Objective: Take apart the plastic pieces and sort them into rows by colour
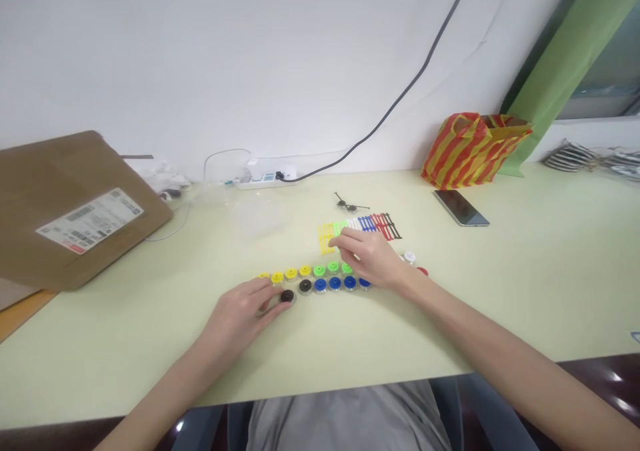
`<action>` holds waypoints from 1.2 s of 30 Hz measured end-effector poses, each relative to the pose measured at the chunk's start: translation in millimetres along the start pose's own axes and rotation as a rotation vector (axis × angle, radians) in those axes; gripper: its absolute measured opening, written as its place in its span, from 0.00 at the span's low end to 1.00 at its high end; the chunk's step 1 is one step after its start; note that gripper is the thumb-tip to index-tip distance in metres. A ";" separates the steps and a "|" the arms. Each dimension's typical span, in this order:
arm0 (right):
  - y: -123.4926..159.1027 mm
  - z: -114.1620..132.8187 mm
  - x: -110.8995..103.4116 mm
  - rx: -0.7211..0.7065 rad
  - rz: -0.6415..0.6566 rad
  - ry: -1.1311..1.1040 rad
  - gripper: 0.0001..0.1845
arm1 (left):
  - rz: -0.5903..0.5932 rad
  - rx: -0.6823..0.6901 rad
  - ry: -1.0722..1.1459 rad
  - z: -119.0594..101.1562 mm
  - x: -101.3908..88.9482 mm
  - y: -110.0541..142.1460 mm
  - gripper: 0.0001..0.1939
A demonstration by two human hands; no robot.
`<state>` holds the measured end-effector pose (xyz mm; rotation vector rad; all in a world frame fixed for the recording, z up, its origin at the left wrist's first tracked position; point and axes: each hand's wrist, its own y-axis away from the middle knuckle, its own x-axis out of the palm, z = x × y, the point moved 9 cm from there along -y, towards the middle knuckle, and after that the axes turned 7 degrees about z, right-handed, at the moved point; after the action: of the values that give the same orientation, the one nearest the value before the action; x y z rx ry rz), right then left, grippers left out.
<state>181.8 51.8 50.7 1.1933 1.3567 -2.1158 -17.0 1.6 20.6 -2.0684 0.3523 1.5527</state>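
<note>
My left hand (245,309) pinches a small round clear piece with a black top (287,296) between thumb and fingers, at the left end of the front row. Beside it stand another black-topped piece (305,286) and several blue-topped pieces (335,283). Behind these runs a row with yellow tops (291,273) and green tops (319,270). My right hand (367,254) hovers over that row, fingers curled together, hiding part of it. Its fingertips are at the yellow sticks (326,237); whatever they hold is not visible. Blue sticks (367,223) and red ones (383,223) lie behind it.
At the left is a cardboard package (75,211) with a label. A power strip (265,174) with a black cable (400,97) lies by the wall. Sunglasses-like black parts (349,205), a phone (461,208) and a striped bag (475,149) are towards the back.
</note>
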 end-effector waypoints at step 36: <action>-50.1 -201.8 27.8 0.647 0.362 0.146 0.08 | -0.464 0.023 0.053 -0.3 -61.4 -117.4 0.15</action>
<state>224.8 254.8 19.7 1.7044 0.4297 -2.2806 23.1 92.4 108.4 -1.9947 -0.0906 1.2098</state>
